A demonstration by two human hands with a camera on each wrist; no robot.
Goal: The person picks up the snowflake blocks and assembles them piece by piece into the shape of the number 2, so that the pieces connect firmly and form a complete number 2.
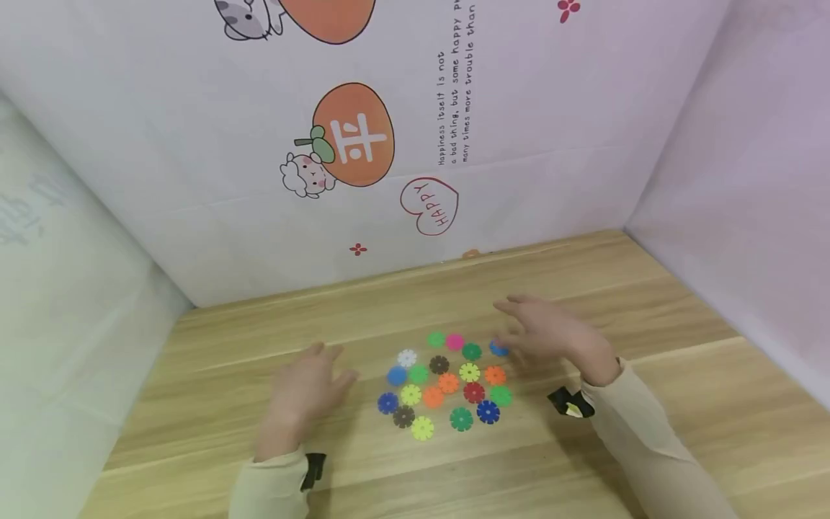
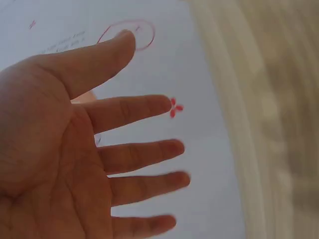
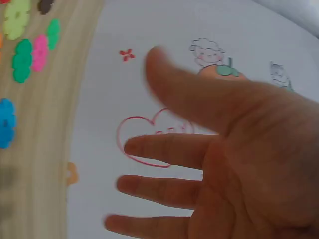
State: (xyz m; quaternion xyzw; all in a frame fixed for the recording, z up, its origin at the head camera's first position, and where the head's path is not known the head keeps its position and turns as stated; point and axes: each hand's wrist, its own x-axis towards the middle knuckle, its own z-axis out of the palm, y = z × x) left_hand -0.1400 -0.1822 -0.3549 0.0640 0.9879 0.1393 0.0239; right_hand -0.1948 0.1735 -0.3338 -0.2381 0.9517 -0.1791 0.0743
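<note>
Flat, round, multicoloured plastic discs with notched rims lay loosely grouped on the pale wood-grain tabletop, in the lower centre of the head view. The left hand, to the left of the group, was spread, its thumb and fingers extended and its palm bare. The right hand, to the upper right of the group, was likewise spread, with nothing visibly held. A bright blue notched plastic disc lay nearest to it, partly overlapped by it in the head view; in the right wrist view, the fingers shown stood apart from that disc. The discs were judged light, thin and fairly stiff, unlikely to break but apt to slide on the smooth tabletop. Lying flat, each offered little edge; the surest hold was probably a thumb-and-forefinger pinch across opposite sides of the notched rim.
</note>
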